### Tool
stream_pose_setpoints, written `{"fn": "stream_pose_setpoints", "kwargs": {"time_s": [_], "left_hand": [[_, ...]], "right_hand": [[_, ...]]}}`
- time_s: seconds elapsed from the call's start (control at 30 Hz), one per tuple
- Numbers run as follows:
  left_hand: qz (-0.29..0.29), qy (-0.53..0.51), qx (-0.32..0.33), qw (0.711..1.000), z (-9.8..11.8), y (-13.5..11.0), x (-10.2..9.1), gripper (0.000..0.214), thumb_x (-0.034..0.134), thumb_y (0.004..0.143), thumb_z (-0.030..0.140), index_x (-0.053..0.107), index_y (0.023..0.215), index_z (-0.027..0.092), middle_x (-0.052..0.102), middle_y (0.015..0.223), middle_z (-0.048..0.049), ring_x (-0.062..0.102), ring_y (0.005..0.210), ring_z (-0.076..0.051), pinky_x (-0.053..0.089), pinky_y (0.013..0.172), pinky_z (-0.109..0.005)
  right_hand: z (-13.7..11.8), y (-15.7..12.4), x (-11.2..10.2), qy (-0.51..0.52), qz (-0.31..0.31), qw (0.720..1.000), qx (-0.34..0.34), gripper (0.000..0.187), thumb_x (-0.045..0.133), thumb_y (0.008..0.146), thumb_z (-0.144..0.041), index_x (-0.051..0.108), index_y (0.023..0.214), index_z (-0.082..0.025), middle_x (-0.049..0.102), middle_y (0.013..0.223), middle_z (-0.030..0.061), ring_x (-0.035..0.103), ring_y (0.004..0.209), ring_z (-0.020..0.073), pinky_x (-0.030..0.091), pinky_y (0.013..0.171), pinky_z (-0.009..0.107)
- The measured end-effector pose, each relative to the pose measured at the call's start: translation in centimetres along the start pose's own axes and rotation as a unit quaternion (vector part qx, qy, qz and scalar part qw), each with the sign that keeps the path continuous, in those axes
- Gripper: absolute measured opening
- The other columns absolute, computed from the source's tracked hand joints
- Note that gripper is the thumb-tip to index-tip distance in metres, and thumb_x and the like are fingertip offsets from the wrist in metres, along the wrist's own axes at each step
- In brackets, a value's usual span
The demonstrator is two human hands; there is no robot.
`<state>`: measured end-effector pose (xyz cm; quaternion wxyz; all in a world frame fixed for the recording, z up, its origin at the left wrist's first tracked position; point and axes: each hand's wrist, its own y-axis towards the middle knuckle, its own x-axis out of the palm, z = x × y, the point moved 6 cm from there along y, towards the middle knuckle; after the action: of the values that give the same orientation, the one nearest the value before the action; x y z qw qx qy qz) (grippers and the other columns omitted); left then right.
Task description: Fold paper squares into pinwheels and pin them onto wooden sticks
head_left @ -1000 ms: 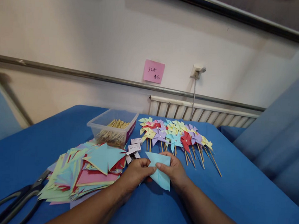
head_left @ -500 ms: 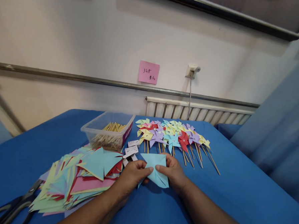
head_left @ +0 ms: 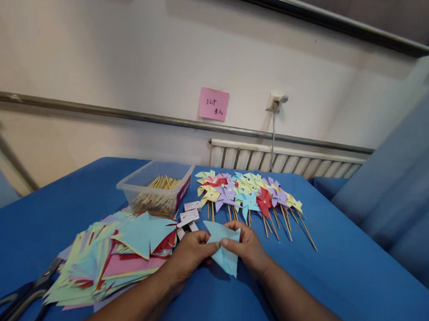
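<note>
Both my hands hold a light blue cut paper square (head_left: pixel 224 249) just above the blue tabletop (head_left: pixel 337 286). My left hand (head_left: pixel 191 255) pinches its left side, fingers closed on the paper near the middle. My right hand (head_left: pixel 249 248) pinches the right side, thumb and fingers meeting the left hand's at the paper's centre. One flap of the paper hangs down below my fingers. A pile of cut coloured paper squares (head_left: pixel 112 255) lies to the left of my left hand.
Finished paper pinwheels on wooden sticks (head_left: pixel 248 196) lie in a row beyond my hands. A clear plastic box of wooden sticks (head_left: pixel 155 188) stands at the back left, small white boxes (head_left: pixel 188 219) beside it. Black scissors (head_left: pixel 16 296) lie at the near left edge.
The blue paper has been folded narrower between my fingers and its lower flap now points down. My hands have stayed in the same place.
</note>
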<state>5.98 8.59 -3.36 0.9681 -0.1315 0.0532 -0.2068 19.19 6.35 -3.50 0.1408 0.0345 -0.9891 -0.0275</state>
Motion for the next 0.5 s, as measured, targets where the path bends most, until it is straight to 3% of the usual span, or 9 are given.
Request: {"fn": "stream_pose_setpoints", "kwargs": {"time_s": [0.17,0.27,0.4,0.5], "left_hand": [[0.011,0.016,0.008,1.000,0.3,-0.1,-0.1,0.027,0.074,0.059,0.033,0.054,0.056,0.016,0.053,0.045,0.0050,0.047,0.045,-0.011,0.031,0.046,-0.022],[-0.008,-0.088,0.005,0.996,0.6,-0.7,0.5,0.024,0.075,0.062,0.033,0.059,0.064,0.016,0.060,0.053,0.0026,0.054,0.050,-0.012,0.039,0.051,-0.023],[-0.041,-0.258,-0.007,0.965,0.9,-1.7,1.8,0.029,0.073,0.069,0.029,0.065,0.094,0.017,0.071,0.086,-0.0059,0.065,0.079,-0.019,0.048,0.073,-0.029],[-0.022,-0.289,-0.007,0.957,0.8,-1.9,2.2,0.032,0.076,0.065,0.026,0.066,0.093,0.016,0.072,0.086,-0.0077,0.066,0.077,-0.020,0.050,0.073,-0.031]], "right_hand": [[-0.3,0.0,0.1,-0.044,0.029,0.999,0.005,0.037,0.081,0.059,-0.033,0.059,0.084,-0.016,0.058,0.062,-0.0052,0.049,0.048,0.0074,0.039,0.048,0.020],[-0.3,-0.1,0.0,0.012,0.081,0.997,0.013,0.041,0.082,0.058,-0.035,0.058,0.085,-0.017,0.060,0.060,-0.0049,0.051,0.047,0.0089,0.042,0.048,0.021],[0.1,-0.3,-0.2,0.118,0.156,0.981,-0.011,0.044,0.082,0.059,-0.034,0.056,0.090,-0.017,0.067,0.071,-0.0005,0.060,0.056,0.0128,0.049,0.056,0.025],[0.7,-0.5,-0.1,0.126,0.180,0.975,-0.023,0.044,0.081,0.061,-0.034,0.056,0.093,-0.017,0.069,0.074,0.0013,0.063,0.060,0.0153,0.051,0.059,0.028]]}}
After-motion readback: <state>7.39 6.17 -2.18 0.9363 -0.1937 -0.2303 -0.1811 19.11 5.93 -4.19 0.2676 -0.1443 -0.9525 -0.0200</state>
